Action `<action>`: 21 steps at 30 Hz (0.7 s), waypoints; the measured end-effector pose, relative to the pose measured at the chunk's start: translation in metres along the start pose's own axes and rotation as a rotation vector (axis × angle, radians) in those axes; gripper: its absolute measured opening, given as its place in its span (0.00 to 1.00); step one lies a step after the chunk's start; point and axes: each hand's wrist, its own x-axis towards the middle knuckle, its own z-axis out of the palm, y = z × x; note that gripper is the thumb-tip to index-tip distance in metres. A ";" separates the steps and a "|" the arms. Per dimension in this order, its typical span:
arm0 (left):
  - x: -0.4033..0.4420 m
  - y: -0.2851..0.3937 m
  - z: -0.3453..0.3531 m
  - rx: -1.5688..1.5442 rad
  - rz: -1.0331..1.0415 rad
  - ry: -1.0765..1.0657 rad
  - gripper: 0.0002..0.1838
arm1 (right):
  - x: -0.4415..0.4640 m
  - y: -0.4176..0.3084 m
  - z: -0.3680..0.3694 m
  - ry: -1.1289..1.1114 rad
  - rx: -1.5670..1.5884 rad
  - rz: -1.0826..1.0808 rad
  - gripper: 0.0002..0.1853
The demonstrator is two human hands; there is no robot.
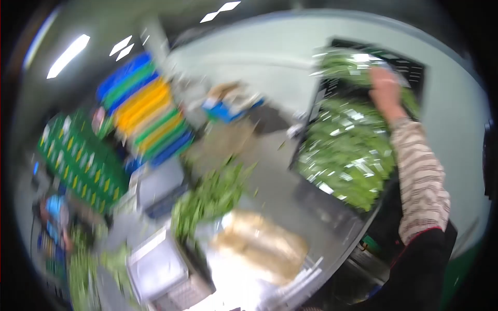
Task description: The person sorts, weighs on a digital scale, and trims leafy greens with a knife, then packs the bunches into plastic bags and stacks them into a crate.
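Note:
My right hand (pixel 385 92) reaches out at the upper right, in a striped sleeve cover. It is closed on the right side of a clear plastic bag of leafy greens (pixel 342 67), though motion blurs the fingertips. That bag lies at the far end of a black crate (pixel 415 72). Nearer to me in the same crate is a larger mass of leafy greens (pixel 347 150) under shiny clear plastic. My left hand is out of the picture.
On the grey table (pixel 280 176) lie loose green stalks (pixel 212 197) and a brownish plastic-wrapped pack (pixel 264 243). A weighing scale (pixel 158 267) stands beside them. Stacked coloured crates (pixel 145 111), green boxes (pixel 80 160) and another person (pixel 56 215) are at the left.

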 end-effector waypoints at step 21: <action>-0.007 -0.049 -0.006 0.422 0.225 0.548 0.14 | -0.262 -0.450 -0.211 -0.812 1.527 -0.255 0.25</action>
